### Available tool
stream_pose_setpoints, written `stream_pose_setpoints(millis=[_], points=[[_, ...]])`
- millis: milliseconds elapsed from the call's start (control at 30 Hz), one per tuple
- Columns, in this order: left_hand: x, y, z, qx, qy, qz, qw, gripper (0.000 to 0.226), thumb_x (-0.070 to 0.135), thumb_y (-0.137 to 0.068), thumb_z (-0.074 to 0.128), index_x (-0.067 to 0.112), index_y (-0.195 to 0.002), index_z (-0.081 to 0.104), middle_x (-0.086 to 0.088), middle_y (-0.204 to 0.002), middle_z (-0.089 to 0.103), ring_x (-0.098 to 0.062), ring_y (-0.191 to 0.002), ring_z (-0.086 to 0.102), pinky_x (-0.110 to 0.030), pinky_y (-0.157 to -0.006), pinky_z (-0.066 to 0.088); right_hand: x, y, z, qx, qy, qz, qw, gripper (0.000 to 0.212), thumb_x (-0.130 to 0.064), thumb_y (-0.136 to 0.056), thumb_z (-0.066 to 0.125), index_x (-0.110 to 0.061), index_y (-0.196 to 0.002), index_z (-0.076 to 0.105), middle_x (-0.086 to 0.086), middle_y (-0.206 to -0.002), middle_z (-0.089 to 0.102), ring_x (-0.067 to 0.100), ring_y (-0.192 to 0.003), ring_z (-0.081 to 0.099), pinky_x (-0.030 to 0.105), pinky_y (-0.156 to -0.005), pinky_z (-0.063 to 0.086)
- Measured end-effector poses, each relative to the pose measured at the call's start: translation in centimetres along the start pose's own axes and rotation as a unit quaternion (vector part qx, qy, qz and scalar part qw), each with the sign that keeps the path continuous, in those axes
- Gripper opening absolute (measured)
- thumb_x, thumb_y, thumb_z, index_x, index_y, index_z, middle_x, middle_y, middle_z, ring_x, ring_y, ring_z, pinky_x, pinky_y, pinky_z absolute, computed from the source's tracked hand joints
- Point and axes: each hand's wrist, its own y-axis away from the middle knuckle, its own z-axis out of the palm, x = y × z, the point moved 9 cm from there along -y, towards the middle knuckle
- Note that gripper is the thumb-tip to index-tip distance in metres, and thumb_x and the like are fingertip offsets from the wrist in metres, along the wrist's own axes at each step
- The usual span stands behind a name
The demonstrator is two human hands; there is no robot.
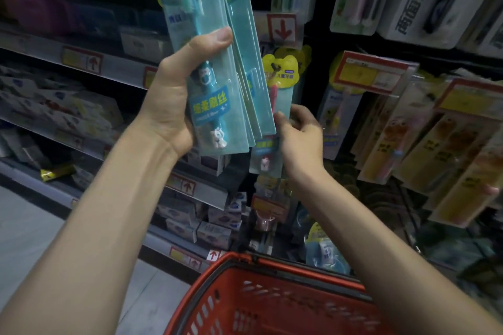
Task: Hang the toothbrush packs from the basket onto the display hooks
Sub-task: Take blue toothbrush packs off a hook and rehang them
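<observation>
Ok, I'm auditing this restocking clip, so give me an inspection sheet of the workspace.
Surface: shelf at left, stocked with boxes.
Job's things: stack of teal packs, raised; single pack, its top at a display hook; red basket below the arms.
Clutter: yellow packet lying loose on a lower shelf.
Grippers: left hand grips the stack; right hand pinches the single pack's edge.
Cables: nothing seen.
Surroundings: orange packs hanging at right; price tag; dim light.
</observation>
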Motion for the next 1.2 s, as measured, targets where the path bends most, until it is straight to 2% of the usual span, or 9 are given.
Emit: stream_pose_setpoints(millis=[100, 267, 400, 467, 667, 767, 900, 1033, 1200], points=[[0.1, 0.2, 0.4, -0.011, 0.000, 0.003, 1.000, 0.018, 0.017, -0.095, 0.055, 0.009, -0.101, 0.070, -0.002, -0.078, 0.074, -0.018, -0.068, 0.073, -0.033, -0.063, 0.061, 0.6, -0.7, 0.2, 0.020, 0.011, -0.001, 1.000, 0.012, -0.018, -0.105, 0.059, -0.016, -0.112, 0.068, 0.005, -0.092, 0.077, 0.020, -0.078, 0.074, 0.033, -0.063, 0.060], [-0.2, 0.3, 0.4, -0.015, -0.002, -0.010, 1.000, 0.019, 0.017, -0.096, 0.054, 0.008, -0.101, 0.071, -0.004, -0.079, 0.074, -0.020, -0.068, 0.073, -0.034, -0.064, 0.061, 1.6, -3.0, 0.1, 0.068, 0.046, 0.046, 0.996, 0.009, -0.023, -0.102, 0.063, -0.017, -0.105, 0.069, 0.001, -0.089, 0.074, 0.015, -0.070, 0.068, 0.018, -0.043, 0.045], [-0.4, 0.1, 0.0, -0.009, -0.015, -0.015, 1.000, 0.021, 0.020, -0.091, 0.060, 0.009, -0.106, 0.071, -0.004, -0.085, 0.074, -0.020, -0.074, 0.072, -0.035, -0.069, 0.060, 2.0, -5.2, -0.1, 0.091, 0.103, 0.092, 0.986, 0.016, -0.031, -0.100, 0.064, -0.019, -0.110, 0.069, 0.002, -0.104, 0.074, 0.023, -0.089, 0.068, 0.028, -0.071, 0.048], [-0.5, 0.2, 0.1, -0.011, -0.016, -0.017, 1.000, 0.021, 0.019, -0.092, 0.060, 0.009, -0.105, 0.072, -0.003, -0.085, 0.075, -0.019, -0.074, 0.072, -0.035, -0.070, 0.061, 2.1, -5.9, -0.4, 0.110, 0.121, 0.097, 0.982, 0.018, -0.029, -0.101, 0.063, -0.019, -0.114, 0.068, 0.002, -0.108, 0.072, 0.023, -0.094, 0.067, 0.029, -0.077, 0.047], [-0.6, 0.3, 0.2, -0.013, -0.017, -0.022, 1.000, 0.017, 0.019, -0.092, 0.060, 0.012, -0.103, 0.072, 0.000, -0.083, 0.075, -0.018, -0.073, 0.073, -0.034, -0.070, 0.061, 2.7, -6.8, -1.0, 0.127, 0.152, 0.095, 0.976, 0.019, -0.034, -0.100, 0.064, -0.018, -0.109, 0.065, 0.009, -0.112, 0.074, 0.029, -0.105, 0.070, 0.034, -0.086, 0.052], [-0.8, 0.3, 0.3, -0.017, -0.013, -0.025, 0.999, 0.017, 0.018, -0.094, 0.060, 0.012, -0.105, 0.072, 0.000, -0.084, 0.076, -0.018, -0.074, 0.073, -0.034, -0.070, 0.061, 2.5, -6.9, -1.4, 0.133, 0.154, 0.087, 0.975, 0.017, -0.033, -0.101, 0.062, -0.017, -0.104, 0.062, 0.010, -0.110, 0.073, 0.030, -0.100, 0.069, 0.031, -0.078, 0.046], [-0.8, 0.5, 0.5, -0.019, -0.010, -0.026, 0.999, 0.019, 0.020, -0.090, 0.062, 0.014, -0.104, 0.074, -0.001, -0.086, 0.077, -0.018, -0.075, 0.074, -0.035, -0.071, 0.061, 2.4, -6.8, -1.3, 0.138, 0.136, 0.095, 0.976, 0.021, -0.032, -0.102, 0.062, -0.013, -0.111, 0.065, 0.011, -0.110, 0.073, 0.030, -0.099, 0.069, 0.032, -0.077, 0.047], [-0.5, 0.5, 0.7, -0.014, -0.011, -0.024, 1.000, 0.023, 0.022, -0.083, 0.064, 0.014, -0.102, 0.073, 0.000, -0.084, 0.076, -0.017, -0.073, 0.074, -0.036, -0.069, 0.062, 2.3, -6.6, -1.0, 0.121, 0.162, 0.095, 0.975, 0.025, -0.032, -0.103, 0.060, -0.012, -0.118, 0.066, 0.012, -0.116, 0.072, 0.032, -0.109, 0.068, 0.037, -0.089, 0.053], [-0.7, 0.6, 0.5, -0.011, -0.009, -0.025, 1.000, 0.018, 0.019, -0.091, 0.063, 0.016, -0.104, 0.075, -0.001, -0.089, 0.077, -0.019, -0.079, 0.074, -0.038, -0.075, 0.062, 1.9, -5.5, -0.6, 0.078, 0.211, 0.089, 0.970, 0.037, -0.022, -0.102, 0.061, -0.014, -0.138, 0.057, 0.010, -0.135, 0.065, 0.031, -0.124, 0.062, 0.037, -0.100, 0.049]])
